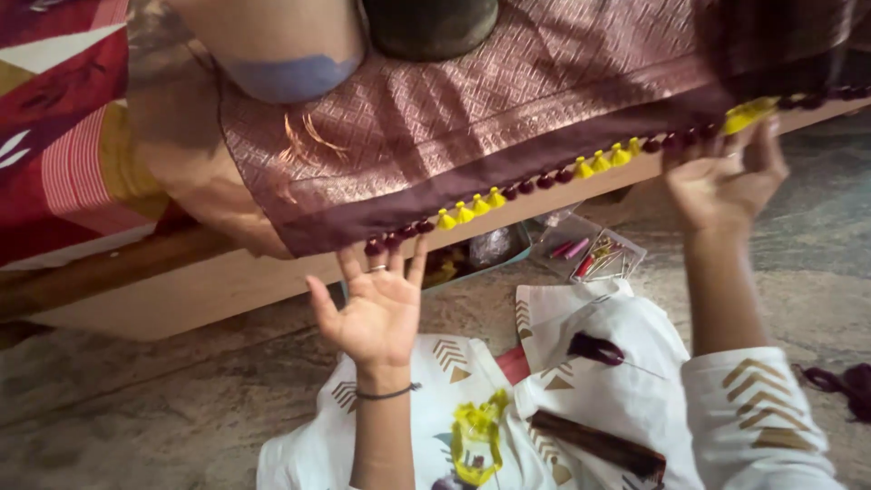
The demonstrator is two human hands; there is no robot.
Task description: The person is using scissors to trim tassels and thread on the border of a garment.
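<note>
Head view, looking down over the lap. A maroon cloth (pixel 472 109) is lying draped over a wooden ledge (pixel 209 281) that is crossing the frame from lower left to upper right. Along the cloth's lower edge a row of yellow and maroon tassels (pixel 544 181) is hanging, running from the centre of the frame to the upper right. The left hand (pixel 376 313) is reaching up at the centre, palm open and fingers (pixel 395 263) spread and released, their tips just touching the tassels at the lower end of the row; a ring and a thin wristband are showing. The right hand (pixel 726 181), at the upper right, is holding its fingers curled loosely under the cloth's edge beside a yellow tassel; whether they are pinching it cannot be told. Below the ledge a clear plastic box (pixel 590 254) of coloured bits is lying on the floor (pixel 136 408). On the white patterned garment (pixel 581 381) in the lower centre, yellow thread (pixel 476 436), a dark maroon bundle (pixel 594 349) and a dark comb (pixel 599 445) are resting.
</note>
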